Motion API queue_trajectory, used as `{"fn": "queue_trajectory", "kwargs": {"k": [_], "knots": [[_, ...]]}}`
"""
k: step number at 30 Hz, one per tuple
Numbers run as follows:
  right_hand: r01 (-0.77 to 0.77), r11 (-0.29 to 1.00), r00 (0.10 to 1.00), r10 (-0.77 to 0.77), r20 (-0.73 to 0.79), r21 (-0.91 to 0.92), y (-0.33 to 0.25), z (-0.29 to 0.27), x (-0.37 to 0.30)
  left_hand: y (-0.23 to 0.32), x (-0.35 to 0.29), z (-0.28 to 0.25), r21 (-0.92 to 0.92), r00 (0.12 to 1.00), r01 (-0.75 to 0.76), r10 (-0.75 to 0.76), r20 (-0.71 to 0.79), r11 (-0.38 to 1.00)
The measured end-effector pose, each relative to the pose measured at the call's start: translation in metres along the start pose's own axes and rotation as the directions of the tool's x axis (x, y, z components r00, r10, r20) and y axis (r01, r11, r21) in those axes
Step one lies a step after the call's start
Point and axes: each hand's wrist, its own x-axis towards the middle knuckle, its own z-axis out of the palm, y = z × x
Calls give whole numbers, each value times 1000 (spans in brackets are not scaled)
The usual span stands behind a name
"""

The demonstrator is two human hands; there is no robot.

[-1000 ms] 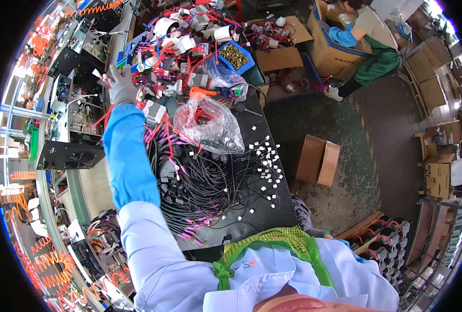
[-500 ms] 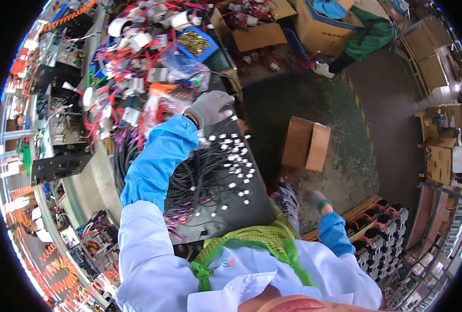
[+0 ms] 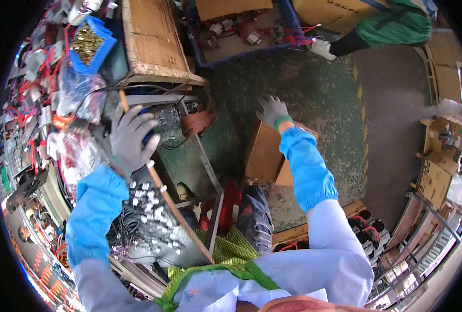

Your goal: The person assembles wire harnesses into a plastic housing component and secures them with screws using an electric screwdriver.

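My left hand (image 3: 133, 136), in a grey glove, lies over the brown edge (image 3: 175, 209) of the workbench with its fingers apart. Just below it, a bundle of black cables (image 3: 124, 226) with small white connectors (image 3: 147, 200) spreads across the bench top. Out to the right, my right hand (image 3: 273, 110), also gloved in grey, reaches over the far end of a brown cardboard box (image 3: 259, 156) on the floor. Its fingers are spread and hold nothing. Whether it touches the box, I cannot tell. My right forearm hides part of the box.
A blue bin of brass-coloured terminals (image 3: 102, 35) and piles of red-wired parts (image 3: 33, 67) cover the bench's left side. A large carton (image 3: 158, 39) and a blue crate (image 3: 231, 58) stand ahead. Another person's leg (image 3: 392, 28) is at the far right. A metal frame (image 3: 206, 166) shows below the bench.
My view has turned right and leaned over the floor. My right hand has swung forward from my side to above the box. My left hand has stayed near the bench edge, its fingers now more spread.
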Motion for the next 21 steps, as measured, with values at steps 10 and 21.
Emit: {"fn": "queue_trajectory", "kwargs": {"k": [10, 21], "knots": [[81, 944, 991, -109, -73, -319, -20, 76, 284, -10, 15, 8, 81, 958, 68, -88, 272, 994], [44, 924, 999, -46, 3, -380, 8, 101, 384, -19, -2, 14, 28, 944, 77, -81, 320, 997]]}}
